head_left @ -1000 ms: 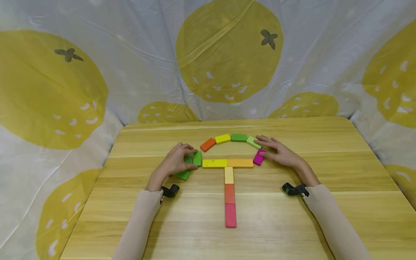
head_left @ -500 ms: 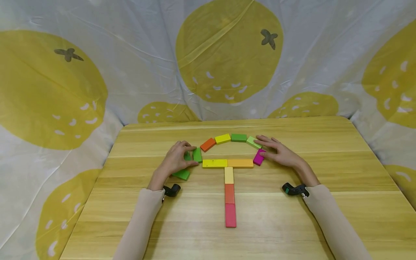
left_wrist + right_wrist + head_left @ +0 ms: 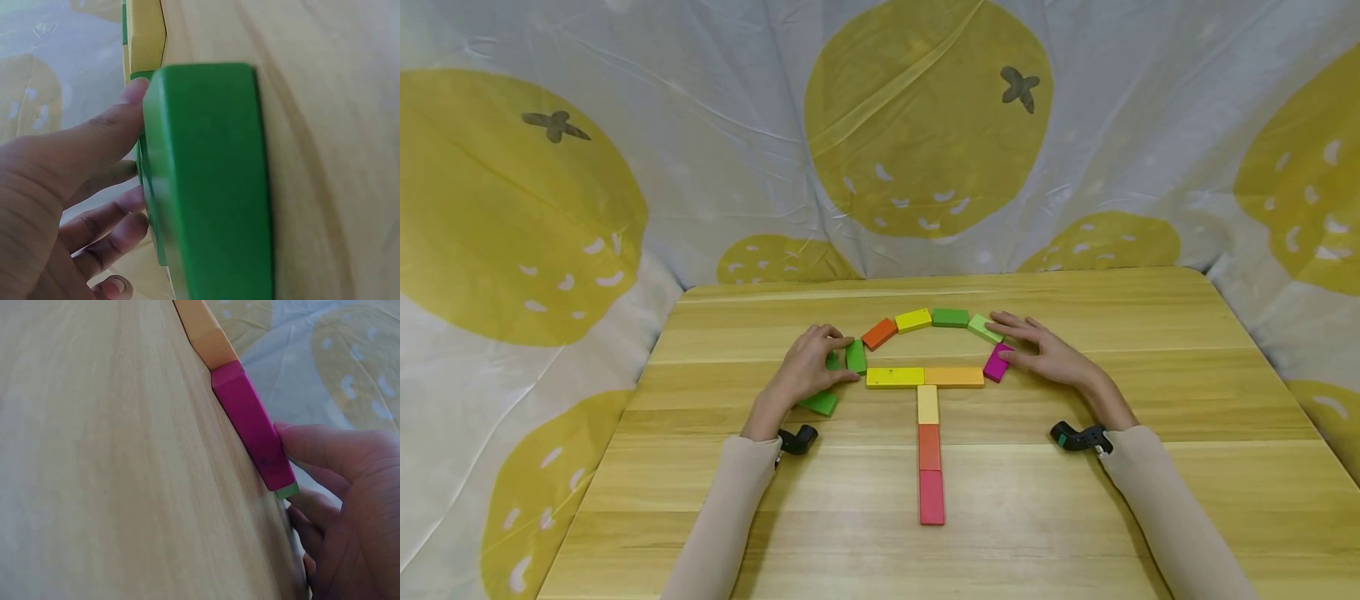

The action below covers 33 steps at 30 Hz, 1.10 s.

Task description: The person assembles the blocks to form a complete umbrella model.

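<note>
My left hand (image 3: 808,367) pinches a green block (image 3: 856,357) at its two ends, thumb near the yellow bar block (image 3: 895,378) and index finger at the far end. Two other green blocks lie by this hand, one partly hidden under it; the nearer loose green block (image 3: 212,175) looms large in the left wrist view. My right hand (image 3: 1048,354) rests at the arch's right side, fingers extended. Its thumb touches the magenta block (image 3: 253,428) and its fingertips lie on the light green block (image 3: 983,327).
An orange-red block (image 3: 879,334), a yellow block (image 3: 913,320) and a dark green block (image 3: 951,317) continue the arch. A light orange block (image 3: 954,378) extends the bar. Below it runs a stem of cream (image 3: 928,404), orange-red (image 3: 929,447) and pinkish-red (image 3: 932,497) blocks on the wooden table (image 3: 1037,517).
My left hand has shifted the pinched green block slightly away from me, toward the orange-red block, and the block's tilt has changed a little. The right hand stays in place.
</note>
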Each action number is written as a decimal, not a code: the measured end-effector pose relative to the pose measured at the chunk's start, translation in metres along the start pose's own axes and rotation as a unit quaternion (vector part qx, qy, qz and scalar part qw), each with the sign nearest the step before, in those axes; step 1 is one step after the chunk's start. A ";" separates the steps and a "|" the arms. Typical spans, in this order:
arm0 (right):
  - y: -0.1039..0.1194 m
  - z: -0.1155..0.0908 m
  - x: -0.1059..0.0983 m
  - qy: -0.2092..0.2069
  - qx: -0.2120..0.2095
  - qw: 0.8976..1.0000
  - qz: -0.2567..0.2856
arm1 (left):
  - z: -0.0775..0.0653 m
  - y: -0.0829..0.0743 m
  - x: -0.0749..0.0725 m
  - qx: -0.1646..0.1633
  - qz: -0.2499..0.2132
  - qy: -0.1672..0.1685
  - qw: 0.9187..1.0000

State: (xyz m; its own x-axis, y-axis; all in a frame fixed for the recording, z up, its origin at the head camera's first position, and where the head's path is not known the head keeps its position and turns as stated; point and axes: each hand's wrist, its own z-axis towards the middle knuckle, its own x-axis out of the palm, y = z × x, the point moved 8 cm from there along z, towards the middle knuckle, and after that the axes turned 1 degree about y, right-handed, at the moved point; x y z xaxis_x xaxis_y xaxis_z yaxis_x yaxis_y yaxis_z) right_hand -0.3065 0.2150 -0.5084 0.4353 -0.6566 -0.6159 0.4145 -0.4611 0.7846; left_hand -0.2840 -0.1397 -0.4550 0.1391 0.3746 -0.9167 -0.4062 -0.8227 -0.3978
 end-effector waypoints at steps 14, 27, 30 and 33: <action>0.002 -0.001 0.000 -0.003 -0.004 1.000 -0.003 | -0.005 0.000 -0.002 0.001 -0.002 -0.004 1.000; 0.000 0.000 0.000 -0.003 -0.007 1.000 -0.007 | -0.004 -0.002 -0.001 0.012 0.005 -0.012 1.000; 0.001 0.000 0.000 -0.002 -0.007 1.000 -0.009 | -0.003 -0.001 -0.001 0.010 0.010 -0.013 1.000; 0.003 -0.001 0.000 0.000 -0.006 1.000 -0.011 | -0.003 -0.001 -0.001 0.011 0.015 -0.013 1.000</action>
State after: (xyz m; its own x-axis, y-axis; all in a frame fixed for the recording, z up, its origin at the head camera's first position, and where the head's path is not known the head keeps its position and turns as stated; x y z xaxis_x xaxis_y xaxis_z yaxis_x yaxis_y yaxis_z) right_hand -0.3046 0.2139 -0.5061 0.4265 -0.6461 -0.6329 0.4338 -0.4679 0.7700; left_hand -0.2813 -0.1402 -0.4542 0.1042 0.3614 -0.9266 -0.4294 -0.8240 -0.3697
